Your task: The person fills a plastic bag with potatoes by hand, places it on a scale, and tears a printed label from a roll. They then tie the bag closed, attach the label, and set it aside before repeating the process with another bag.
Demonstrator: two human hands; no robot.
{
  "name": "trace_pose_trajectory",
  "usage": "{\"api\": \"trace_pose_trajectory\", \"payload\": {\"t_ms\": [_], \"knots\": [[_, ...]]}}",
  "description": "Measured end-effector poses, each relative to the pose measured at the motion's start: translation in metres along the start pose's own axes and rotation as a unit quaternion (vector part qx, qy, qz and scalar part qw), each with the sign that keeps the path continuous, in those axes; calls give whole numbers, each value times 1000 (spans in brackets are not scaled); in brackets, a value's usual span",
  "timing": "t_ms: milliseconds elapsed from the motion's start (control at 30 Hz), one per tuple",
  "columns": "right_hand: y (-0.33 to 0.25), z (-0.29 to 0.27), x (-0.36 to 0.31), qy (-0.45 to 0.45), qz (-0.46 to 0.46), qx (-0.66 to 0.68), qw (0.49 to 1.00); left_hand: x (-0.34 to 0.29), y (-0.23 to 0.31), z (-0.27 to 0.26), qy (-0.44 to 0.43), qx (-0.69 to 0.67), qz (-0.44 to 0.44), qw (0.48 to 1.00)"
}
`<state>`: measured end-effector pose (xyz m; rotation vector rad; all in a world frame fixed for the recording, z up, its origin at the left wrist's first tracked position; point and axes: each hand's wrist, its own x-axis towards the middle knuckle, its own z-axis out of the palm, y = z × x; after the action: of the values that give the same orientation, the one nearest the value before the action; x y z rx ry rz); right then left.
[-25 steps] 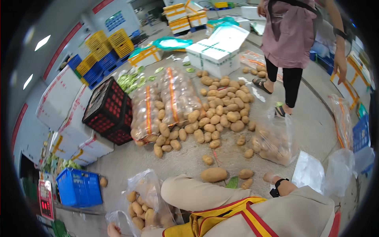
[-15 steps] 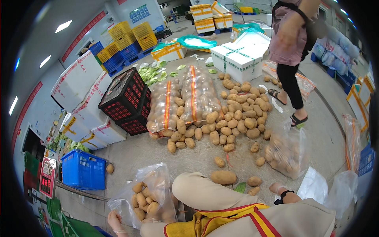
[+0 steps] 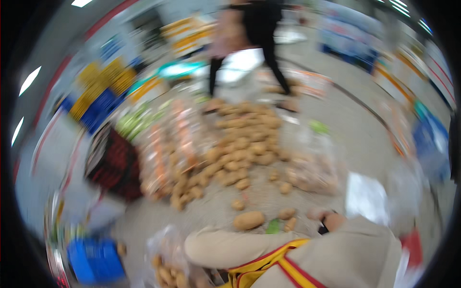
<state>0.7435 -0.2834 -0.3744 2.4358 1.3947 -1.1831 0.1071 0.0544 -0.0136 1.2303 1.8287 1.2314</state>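
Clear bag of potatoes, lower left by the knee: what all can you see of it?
The clear bag looks like thin, see-through plastic, blurred here, with a loose, crumpled upper part. Brown potatoes show in its lower part. It sits between the blue crate and the bent tan trouser leg, close against the knee; whether they touch is unclear. The picture's lower edge hides its base, and I can't tell whether its mouth is open.

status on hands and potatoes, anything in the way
Left hand out of view; right hand blurred, near loose potatoes. Clear bag holding potatoes by left knee. Potato pile ahead, person beyond.
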Motion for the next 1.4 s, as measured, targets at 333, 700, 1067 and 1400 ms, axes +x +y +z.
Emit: {"api": "trace_pose_trajectory", "payload": {"t_ms": [333,700,1067,1400], "knots": [[-42,-80,-89,9,208,140,968,-50,104,136,-134,49,149,978],[-47,-85,-70,-22,214,110,970,-44,115,122,-105,44,141,983],[-38,-84,-64,-6,157,91,983,-36,103,89,-69,12,132,989],[191,-295,-250,657,393,313,563,-29,91,61,-52,-6,141,989]]}}
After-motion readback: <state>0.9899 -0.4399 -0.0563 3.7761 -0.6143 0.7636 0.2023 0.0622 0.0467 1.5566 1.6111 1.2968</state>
